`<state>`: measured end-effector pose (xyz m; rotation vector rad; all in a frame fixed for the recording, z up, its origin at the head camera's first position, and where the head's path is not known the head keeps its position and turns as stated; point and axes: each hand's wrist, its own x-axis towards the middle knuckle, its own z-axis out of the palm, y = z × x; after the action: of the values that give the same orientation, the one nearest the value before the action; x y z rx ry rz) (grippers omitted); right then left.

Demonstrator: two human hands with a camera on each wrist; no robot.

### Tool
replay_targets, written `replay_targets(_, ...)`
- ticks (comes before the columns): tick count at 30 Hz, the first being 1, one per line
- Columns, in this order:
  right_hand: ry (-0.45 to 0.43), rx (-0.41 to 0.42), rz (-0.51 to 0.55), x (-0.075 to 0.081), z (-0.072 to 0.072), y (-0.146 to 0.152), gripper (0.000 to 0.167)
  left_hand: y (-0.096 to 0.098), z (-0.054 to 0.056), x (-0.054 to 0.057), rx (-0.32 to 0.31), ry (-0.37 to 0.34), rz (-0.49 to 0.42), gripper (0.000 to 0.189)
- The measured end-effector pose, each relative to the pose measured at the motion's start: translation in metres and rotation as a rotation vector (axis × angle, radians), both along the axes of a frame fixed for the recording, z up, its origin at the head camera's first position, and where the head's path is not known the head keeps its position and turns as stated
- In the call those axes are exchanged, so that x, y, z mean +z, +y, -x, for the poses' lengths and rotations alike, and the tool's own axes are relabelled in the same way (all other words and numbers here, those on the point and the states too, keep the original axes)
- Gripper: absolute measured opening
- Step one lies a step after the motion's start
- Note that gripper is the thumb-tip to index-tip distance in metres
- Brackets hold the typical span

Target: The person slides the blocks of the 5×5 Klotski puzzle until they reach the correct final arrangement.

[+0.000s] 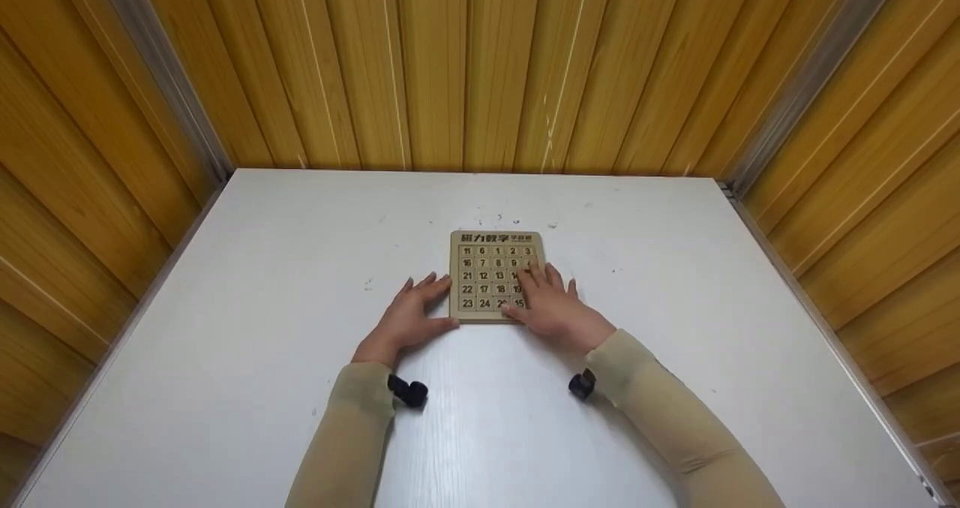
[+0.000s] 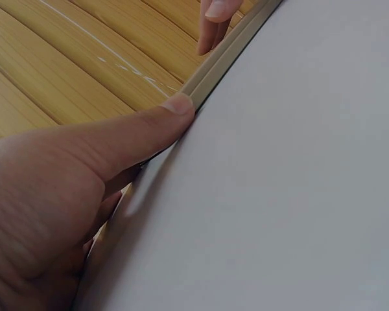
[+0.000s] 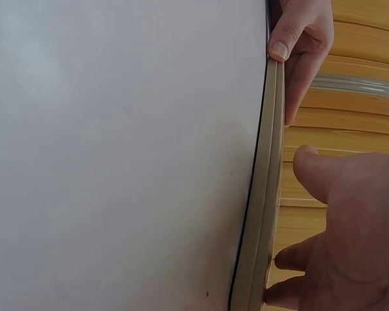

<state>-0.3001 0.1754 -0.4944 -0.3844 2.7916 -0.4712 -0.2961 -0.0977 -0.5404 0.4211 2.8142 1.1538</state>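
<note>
Fingers apart, the left hand (image 1: 407,320) touches the rim and the right hand (image 1: 559,309) spans the face of a beige, flat, rectangular number board (image 1: 480,316).
It lies on the white tabletop (image 1: 300,268), likely light and stiff (its square numbered tiles (image 1: 484,276) probably slide easily), best held by its side rims.

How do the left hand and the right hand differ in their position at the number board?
The left hand touches the outer edge of the number board, while the right hand reaches over its top. The left hand hides no number tiles; the right hand covers several. Both hands come out of long tan sleeves.
</note>
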Motion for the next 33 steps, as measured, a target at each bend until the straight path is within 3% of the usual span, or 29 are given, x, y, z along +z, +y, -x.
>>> replay_targets(9, -0.019, 0.028, 0.016, 0.007, -0.029, 0.003, 0.089, -0.002, 0.0, 0.0, -0.006, 0.001, -0.019, 0.082)
replay_targets(16, -0.018, 0.031, -0.008, 0.003, -0.046, 0.003, 0.088, -0.003, 0.0, -0.001, -0.018, 0.001, -0.017, 0.083)
replay_targets(33, -0.011, 0.02, -0.034, 0.005, -0.033, 0.004, 0.089, 0.001, 0.001, -0.002, 0.024, -0.019, -0.015, 0.083)
